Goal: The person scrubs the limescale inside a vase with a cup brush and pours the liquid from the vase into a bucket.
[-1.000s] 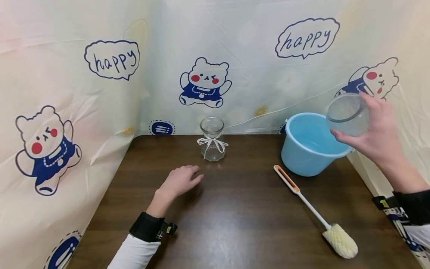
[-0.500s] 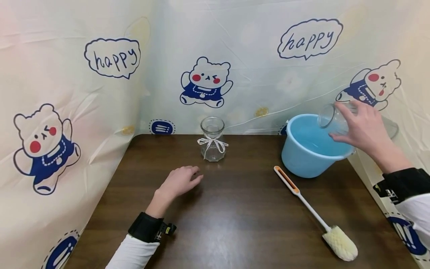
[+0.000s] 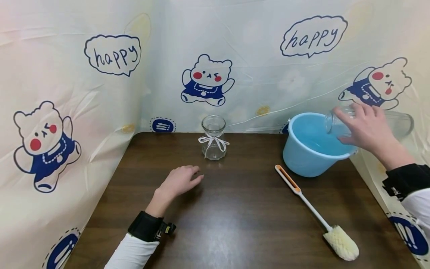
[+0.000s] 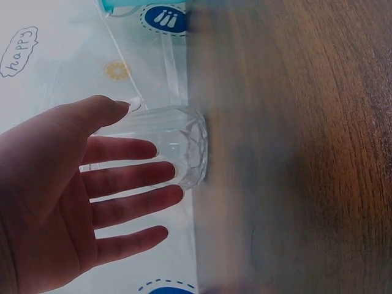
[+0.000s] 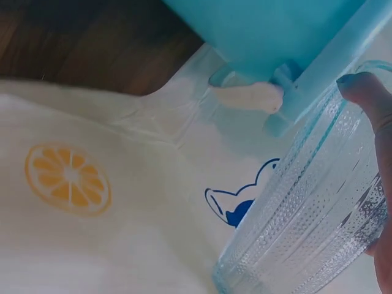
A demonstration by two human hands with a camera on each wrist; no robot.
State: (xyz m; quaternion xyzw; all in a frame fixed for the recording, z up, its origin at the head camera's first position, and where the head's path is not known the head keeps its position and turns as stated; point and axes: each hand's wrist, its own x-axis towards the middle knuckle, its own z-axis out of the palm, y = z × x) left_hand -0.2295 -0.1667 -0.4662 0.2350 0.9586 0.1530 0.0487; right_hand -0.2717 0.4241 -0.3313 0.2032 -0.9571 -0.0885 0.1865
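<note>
My right hand (image 3: 367,127) grips a tall clear glass (image 3: 399,125), which lies almost on its side with its mouth over the light blue bucket (image 3: 307,158). In the right wrist view the ribbed, dotted wall of the glass slants beside the bucket's rim, with a thumb near the mouth. Whether liquid runs out cannot be told. My left hand (image 3: 179,181) rests low over the table, fingers spread and relaxed, holding nothing. Just beyond it stands a small clear glass vase (image 3: 215,149) with a white bow at its neck, seen behind the fingers in the left wrist view.
A long-handled brush (image 3: 315,209) with a cream sponge-like head and an orange-inset handle lies on the brown wooden table (image 3: 228,216), in front of the bucket. Printed cloth (image 3: 252,74) hangs behind the table and along both sides.
My right hand has turned the tall glass from facing me to nearly horizontal, its mouth now pointing left over the bucket. The left hand, vase and brush stay put.
</note>
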